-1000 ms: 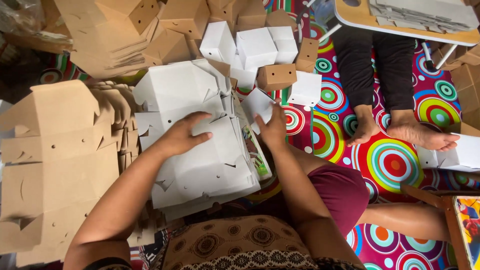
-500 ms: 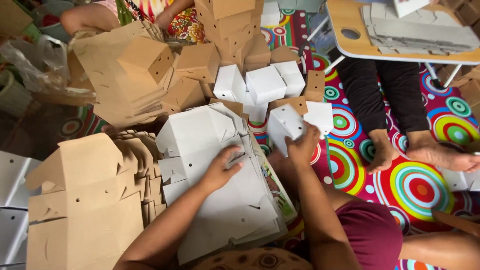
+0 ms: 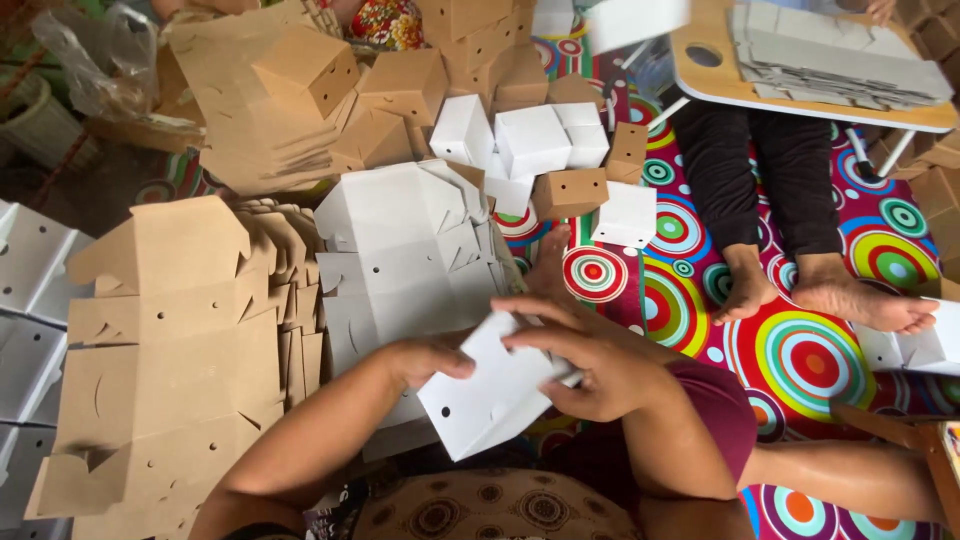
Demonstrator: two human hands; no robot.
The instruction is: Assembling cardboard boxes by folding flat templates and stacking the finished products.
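Both my hands hold one white cardboard box blank point(image 3: 487, 398) in front of my lap, partly folded into shape. My left hand point(image 3: 425, 358) grips its left upper edge. My right hand point(image 3: 578, 352) wraps over its right side, fingers curled on top. Just beyond lies a stack of flat white blanks point(image 3: 405, 250) with small holes. To the left sits a stack of flat brown blanks point(image 3: 170, 340).
Folded white boxes point(image 3: 530, 140) and brown boxes point(image 3: 570, 192) lie piled ahead on a colourful circle-patterned mat point(image 3: 800, 360). Another person's bare feet point(image 3: 830, 290) rest at right, under a low table point(image 3: 810, 95) bearing grey flat sheets. More brown cartons point(image 3: 260, 100) stand at upper left.
My hands lifted one white blank off the stack and drew it toward my lap, folding it. The camera view shifted downward and right.
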